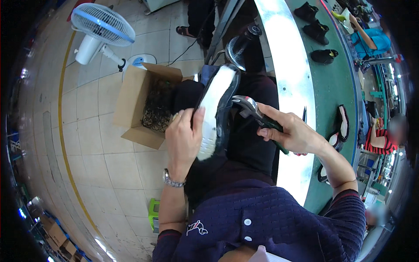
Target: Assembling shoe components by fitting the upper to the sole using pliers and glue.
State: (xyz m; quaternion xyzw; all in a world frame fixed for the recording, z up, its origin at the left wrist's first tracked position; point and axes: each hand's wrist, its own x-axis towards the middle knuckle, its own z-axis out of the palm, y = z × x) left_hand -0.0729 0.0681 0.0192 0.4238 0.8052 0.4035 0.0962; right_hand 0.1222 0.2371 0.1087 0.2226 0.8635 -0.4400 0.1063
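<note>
A black shoe upper with a white sole side [214, 94] is held tilted over my lap, sole side facing up. My left hand [183, 135] grips its left edge near the lower end, thumb lying on the white surface. In my right hand [291, 130] is a pair of pincers [249, 105] with a curved metal head and dark green handles. The pincers' jaws are close to the shoe's right edge; whether they touch it I cannot tell.
An open cardboard box [135, 107] holding dark tangled material stands left of my legs. Beyond it is a white fan [102, 24]. At right runs a metal-edged bench [290, 61] beside a green belt [336, 87] carrying several shoes [316, 32]. Other people work across it.
</note>
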